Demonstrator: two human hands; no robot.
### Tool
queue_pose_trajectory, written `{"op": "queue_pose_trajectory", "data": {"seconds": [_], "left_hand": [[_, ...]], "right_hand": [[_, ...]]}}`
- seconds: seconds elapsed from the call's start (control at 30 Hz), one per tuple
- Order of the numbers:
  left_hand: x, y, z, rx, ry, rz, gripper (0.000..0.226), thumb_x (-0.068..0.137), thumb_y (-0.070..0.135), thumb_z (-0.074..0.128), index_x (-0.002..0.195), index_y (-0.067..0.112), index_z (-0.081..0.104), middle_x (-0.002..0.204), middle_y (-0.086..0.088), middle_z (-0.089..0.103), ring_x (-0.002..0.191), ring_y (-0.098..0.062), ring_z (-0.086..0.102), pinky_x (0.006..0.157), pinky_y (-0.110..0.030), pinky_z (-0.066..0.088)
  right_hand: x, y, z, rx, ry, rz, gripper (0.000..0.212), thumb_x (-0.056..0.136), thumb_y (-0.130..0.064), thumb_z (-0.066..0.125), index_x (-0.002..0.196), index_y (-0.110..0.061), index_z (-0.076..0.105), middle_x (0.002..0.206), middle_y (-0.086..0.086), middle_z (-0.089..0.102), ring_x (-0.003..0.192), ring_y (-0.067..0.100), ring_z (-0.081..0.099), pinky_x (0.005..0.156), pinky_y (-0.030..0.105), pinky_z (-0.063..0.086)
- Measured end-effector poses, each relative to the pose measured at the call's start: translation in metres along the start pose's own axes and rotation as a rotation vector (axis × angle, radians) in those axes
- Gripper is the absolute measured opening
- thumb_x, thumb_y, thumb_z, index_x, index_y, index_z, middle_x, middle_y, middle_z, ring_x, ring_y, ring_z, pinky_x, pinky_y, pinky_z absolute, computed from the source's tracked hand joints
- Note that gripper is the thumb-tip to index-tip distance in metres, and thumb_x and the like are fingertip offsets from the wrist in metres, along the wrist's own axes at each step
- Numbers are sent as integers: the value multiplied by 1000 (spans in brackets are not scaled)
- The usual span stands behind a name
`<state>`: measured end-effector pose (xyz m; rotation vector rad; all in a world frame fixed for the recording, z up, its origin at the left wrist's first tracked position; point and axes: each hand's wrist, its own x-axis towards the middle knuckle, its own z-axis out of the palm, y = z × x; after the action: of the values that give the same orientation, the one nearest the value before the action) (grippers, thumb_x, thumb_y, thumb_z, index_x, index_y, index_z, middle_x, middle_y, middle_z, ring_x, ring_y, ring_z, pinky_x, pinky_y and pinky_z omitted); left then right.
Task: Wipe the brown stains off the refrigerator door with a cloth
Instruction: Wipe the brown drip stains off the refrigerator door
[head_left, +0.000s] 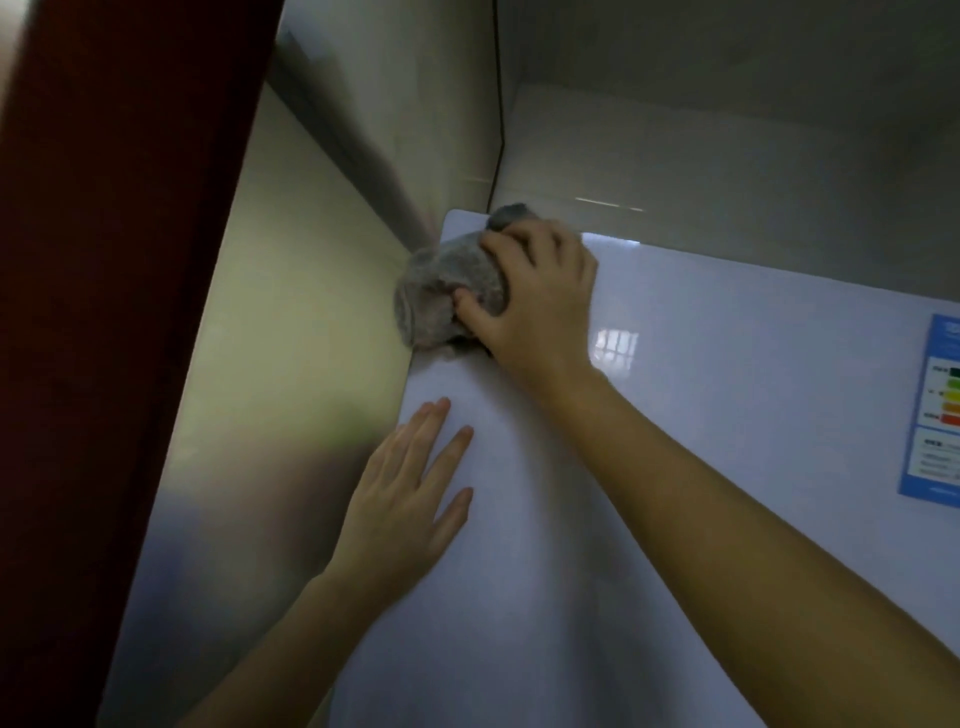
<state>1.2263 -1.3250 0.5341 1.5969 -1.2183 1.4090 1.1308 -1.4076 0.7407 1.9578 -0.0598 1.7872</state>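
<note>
right hand (535, 296) presses a bunched grey cloth (447, 291) into the refrigerator door (701, 364) top corner; left hand (410, 499), flat and empty, probably steadies it.

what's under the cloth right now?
The gray cloth, bunched in the right hand, presses on the refrigerator door at its top left corner. Any stain beneath is covered; cannot tell.

A home kitchen corner.
A white refrigerator door (675, 467) bearing an energy-rating label (935, 410) is standing against tiled walls (727, 130), beside a dark red panel (104, 312).
</note>
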Motion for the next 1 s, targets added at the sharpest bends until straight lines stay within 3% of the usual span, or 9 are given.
{"op": "queue_pose_trajectory", "data": {"seconds": [0.2,0.3,0.43,0.53,0.6,0.73,0.8,0.9,1.0], "left_hand": [[0,-3,-4,2,-1,27,57,100,45,40,149,16,43,158,-14,36,148,-28,33,116,-38,31],[0,-3,-4,-7,-20,34,58,99,43,43,150,16,40,163,-10,27,151,-26,28,119,-38,29],[0,-3,-4,-13,-34,21,59,99,44,40,150,15,40,164,-9,25,151,-26,26,119,-41,30],[-1,1,-4,-21,-31,-11,60,98,44,39,150,15,41,164,-9,25,152,-25,25,119,-40,27],[-2,7,-4,-37,-18,-49,60,97,43,40,149,13,42,163,-10,26,151,-26,25,119,-40,26],[-1,13,-2,-46,-16,-69,60,97,42,39,149,13,41,163,-12,25,151,-28,25,119,-41,25],[-1,11,-4,-32,-32,-54,61,98,43,39,151,13,38,164,-12,24,152,-27,24,120,-40,23],[0,7,-7,-11,-57,-43,62,97,44,39,151,14,38,164,-11,23,152,-26,23,120,-37,21],[1,8,-7,-6,-65,-52,62,96,44,39,151,14,39,164,-11,24,151,-27,24,119,-36,21]], "right_hand": [[-55,28,-30,-4,-18,-124,52,82,-48,73,126,-20,70,131,5,65,128,32,51,107,45,36],[-71,71,-67,-81,-11,-157,53,81,-49,75,125,-20,72,129,5,67,125,34,54,105,46,39],[-63,112,-100,-107,61,29,53,82,-48,74,127,-21,70,131,4,65,125,32,50,102,45,39],[-64,104,-95,-90,70,155,55,81,-48,73,129,-22,69,134,4,62,128,33,48,105,46,38],[-80,87,-86,-80,-8,78,58,80,-50,73,128,-19,69,134,9,62,127,37,50,108,47,37],[-147,56,-79,2,-246,-445,53,83,-50,73,121,-14,72,129,13,67,122,38,56,104,48,43],[-171,55,-84,53,-327,-613,47,88,-50,71,120,-14,73,129,13,68,123,37,59,103,46,43],[-162,79,-98,-5,-290,-631,47,88,-50,72,118,-14,75,126,12,70,118,36,63,99,45,47],[-119,121,-116,-115,-142,-420,52,86,-51,73,122,-13,74,127,12,69,116,39,62,100,46,46]]}}
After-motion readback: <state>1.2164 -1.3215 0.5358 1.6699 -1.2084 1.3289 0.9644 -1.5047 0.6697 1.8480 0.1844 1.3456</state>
